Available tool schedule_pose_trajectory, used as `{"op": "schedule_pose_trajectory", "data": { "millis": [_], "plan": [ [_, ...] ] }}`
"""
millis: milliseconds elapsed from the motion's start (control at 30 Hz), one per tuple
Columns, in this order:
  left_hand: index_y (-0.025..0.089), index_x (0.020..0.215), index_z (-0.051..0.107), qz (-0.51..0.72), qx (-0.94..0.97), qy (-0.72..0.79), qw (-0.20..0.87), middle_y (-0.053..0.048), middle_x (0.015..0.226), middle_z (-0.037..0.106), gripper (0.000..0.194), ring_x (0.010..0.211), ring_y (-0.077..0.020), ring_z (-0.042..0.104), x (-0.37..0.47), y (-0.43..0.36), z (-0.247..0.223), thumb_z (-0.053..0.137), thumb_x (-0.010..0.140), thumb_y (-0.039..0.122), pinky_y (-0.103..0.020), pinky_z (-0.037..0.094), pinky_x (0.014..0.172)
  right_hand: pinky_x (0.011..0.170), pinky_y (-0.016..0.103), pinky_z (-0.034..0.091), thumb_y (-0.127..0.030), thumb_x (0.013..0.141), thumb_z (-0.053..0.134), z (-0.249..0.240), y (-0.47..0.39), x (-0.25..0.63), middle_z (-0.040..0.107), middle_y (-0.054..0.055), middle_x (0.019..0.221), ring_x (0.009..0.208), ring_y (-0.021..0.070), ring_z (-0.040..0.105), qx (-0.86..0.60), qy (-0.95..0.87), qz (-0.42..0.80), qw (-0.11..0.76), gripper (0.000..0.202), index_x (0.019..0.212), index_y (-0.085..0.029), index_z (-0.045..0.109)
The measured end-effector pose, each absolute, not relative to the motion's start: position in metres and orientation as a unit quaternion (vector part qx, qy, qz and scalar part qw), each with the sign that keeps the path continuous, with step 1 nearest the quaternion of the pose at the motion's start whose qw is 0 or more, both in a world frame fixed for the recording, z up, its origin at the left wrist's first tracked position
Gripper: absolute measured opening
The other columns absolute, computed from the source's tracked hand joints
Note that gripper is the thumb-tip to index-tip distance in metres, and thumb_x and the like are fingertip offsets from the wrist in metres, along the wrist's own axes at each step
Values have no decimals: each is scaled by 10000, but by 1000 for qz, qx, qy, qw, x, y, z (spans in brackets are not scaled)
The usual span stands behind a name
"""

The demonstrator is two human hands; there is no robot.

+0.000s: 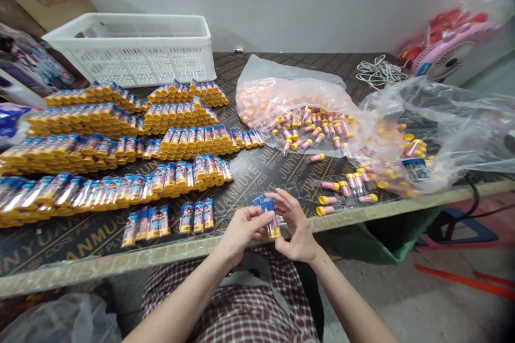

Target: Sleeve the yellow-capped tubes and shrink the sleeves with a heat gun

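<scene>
Just over the table's front edge, a small clear tube (274, 228) with a yellow cap at its lower end sits in a printed sleeve with a blue top. My left hand (244, 229) pinches it from the left, thumb across the front. Curved around its right side, my right hand (296, 231) has fingers at the blue top and the thumb by the yellow cap. Left of my hands lie a few sleeved tubes (197, 216) in a short row. To the right are loose unsleeved tubes (354, 185) with yellow caps.
Stacked rows of sleeved tubes (132, 188) cover the table's left side. Behind them stands a white plastic basket (137, 53). A clear plastic bag (298, 88) spills tubes at centre right. White cable (380, 71) and a pink fan (450, 56) are at the back right.
</scene>
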State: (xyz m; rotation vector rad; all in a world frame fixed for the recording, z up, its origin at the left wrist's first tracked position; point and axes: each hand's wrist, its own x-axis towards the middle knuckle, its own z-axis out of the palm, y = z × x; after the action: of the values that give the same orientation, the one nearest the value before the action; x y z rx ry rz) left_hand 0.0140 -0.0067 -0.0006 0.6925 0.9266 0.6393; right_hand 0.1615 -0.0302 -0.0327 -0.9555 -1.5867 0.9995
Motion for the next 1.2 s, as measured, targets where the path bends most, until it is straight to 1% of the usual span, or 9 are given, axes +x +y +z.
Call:
{"op": "schedule_pose_trajectory", "data": {
  "millis": [467,600,667,733,800,900,967,1000,1200],
  "plan": [
    [123,687,618,304,323,441,780,-11,604,628,367,499,-69,534,16,-9,-1,709,614,471,-184,416,522,931,408,454,-71,583,487,-31,-31,158,440,114,1331,1134,249,511,-403,-655,397,501,851,1375,-236,224],
    [132,690,590,313,359,470,743,-11,619,625,386,529,-86,539,10,-5,-4,674,628,503,-203,424,547,986,432,397,-97,626,534,-30,-29,161,308,103,1431,1204,252,445,-392,-681,398,472,901,1413,-267,129],
    [142,670,578,314,444,521,658,-13,621,626,381,561,-106,544,0,0,-5,643,643,517,-215,414,563,1011,458,362,-136,649,565,-30,-26,166,196,88,1482,1241,263,400,-401,-692,379,465,925,1425,-286,84],
    [155,652,580,281,558,595,505,-16,609,624,372,585,-130,546,-15,6,-6,608,661,525,-227,388,570,1017,469,350,-163,688,571,-30,-22,175,169,81,1489,1248,260,388,-439,-689,336,469,904,1429,-293,69],
    [170,655,594,198,645,655,338,-26,616,633,367,606,-156,560,-31,12,-8,556,692,534,-238,358,565,1008,459,360,-166,732,554,-32,-15,190,235,83,1462,1229,246,406,-506,-678,268,461,828,1426,-290,119],
    [189,674,608,54,699,693,168,-62,687,666,397,681,-203,600,-47,17,-11,456,745,548,-250,333,556,995,456,359,-170,755,540,-37,-3,221,430,89,1321,1181,251,438,-609,-671,133,402,594,1325,-255,396],
    [189,666,603,-8,710,697,102,-84,718,672,437,712,-226,611,-53,19,-12,400,766,563,-256,321,539,966,459,374,-195,744,556,-43,6,244,540,98,1170,1096,265,483,-654,-669,48,351,425,1168,-219,564],
    [187,664,599,-27,711,698,80,-89,724,671,455,717,-234,613,-55,19,-12,381,772,571,-259,316,530,936,450,394,-208,738,564,-46,9,255,565,107,1119,1051,268,498,-668,-669,19,326,380,1116,-197,601],
    [185,739,577,-22,713,701,27,-81,738,653,439,748,-236,609,-52,20,-8,375,800,569,-271,344,551,844,458,392,-250,735,561,-56,24,301,612,118,1108,989,298,482,-710,-683,-30,169,344,1056,-154,638]
  ]
}}
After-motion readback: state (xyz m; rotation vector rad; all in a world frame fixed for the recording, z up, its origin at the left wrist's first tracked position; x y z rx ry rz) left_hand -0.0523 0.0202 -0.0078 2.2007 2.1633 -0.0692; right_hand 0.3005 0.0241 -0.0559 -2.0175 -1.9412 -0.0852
